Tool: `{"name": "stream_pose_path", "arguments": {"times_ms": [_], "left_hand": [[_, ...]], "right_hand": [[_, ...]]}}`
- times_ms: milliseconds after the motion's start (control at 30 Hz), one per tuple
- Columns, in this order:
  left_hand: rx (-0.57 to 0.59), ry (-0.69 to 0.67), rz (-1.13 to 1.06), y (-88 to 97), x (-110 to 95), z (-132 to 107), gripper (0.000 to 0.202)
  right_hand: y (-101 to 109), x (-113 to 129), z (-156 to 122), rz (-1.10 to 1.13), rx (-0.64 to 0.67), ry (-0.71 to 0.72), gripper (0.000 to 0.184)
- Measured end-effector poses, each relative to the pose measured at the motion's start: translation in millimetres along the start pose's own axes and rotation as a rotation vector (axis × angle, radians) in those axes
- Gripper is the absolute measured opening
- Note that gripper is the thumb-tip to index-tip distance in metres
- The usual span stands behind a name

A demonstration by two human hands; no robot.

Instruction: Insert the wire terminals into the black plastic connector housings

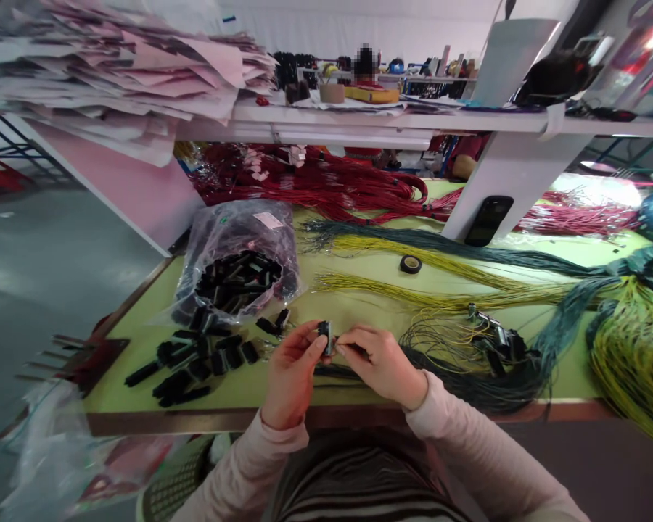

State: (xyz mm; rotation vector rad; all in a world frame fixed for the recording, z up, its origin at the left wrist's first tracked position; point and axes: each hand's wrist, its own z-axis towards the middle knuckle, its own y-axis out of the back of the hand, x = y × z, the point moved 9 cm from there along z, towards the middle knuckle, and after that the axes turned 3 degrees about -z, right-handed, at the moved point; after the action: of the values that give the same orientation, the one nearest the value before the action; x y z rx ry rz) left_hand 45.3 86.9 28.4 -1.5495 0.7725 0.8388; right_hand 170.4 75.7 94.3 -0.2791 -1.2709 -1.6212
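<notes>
- A striped shirt is filling the bottom edge, pink sleeves reaching forward.
- The left hand is gripping one black connector, long axis upright, at the frame's centre.
- The right hand is pinching closed just beside it, its hold unclear.
- Roughly fifteen loose connectors are lying left of the hands, below one plastic bag.
- One tape roll is sitting farther up.

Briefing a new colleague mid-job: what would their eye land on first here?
The left hand and right hand at the bench's front edge, pinching a small black connector. Left of them, a clear plastic bag of black connectors spills onto the bench; to the right and behind run long bundles of yellow wires, dark green wires and red wires.
</notes>
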Motion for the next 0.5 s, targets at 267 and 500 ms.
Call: {"name": "stream_pose_path", "arguments": {"times_ms": [267, 500], "left_hand": [[-0.038, -0.084, 0.062, 3.7, -0.6, -6.0, 0.026], [-0.042, 0.036, -0.044, 9.1, 7.9, -4.3, 0.029]], "right_hand": [[-7.5, 10.7, 0.4, -0.183, -0.006, 0.097, 0.021], [-6.5, 9.1, -4.8, 0.016, -0.027, 0.104, 0.022]]}}
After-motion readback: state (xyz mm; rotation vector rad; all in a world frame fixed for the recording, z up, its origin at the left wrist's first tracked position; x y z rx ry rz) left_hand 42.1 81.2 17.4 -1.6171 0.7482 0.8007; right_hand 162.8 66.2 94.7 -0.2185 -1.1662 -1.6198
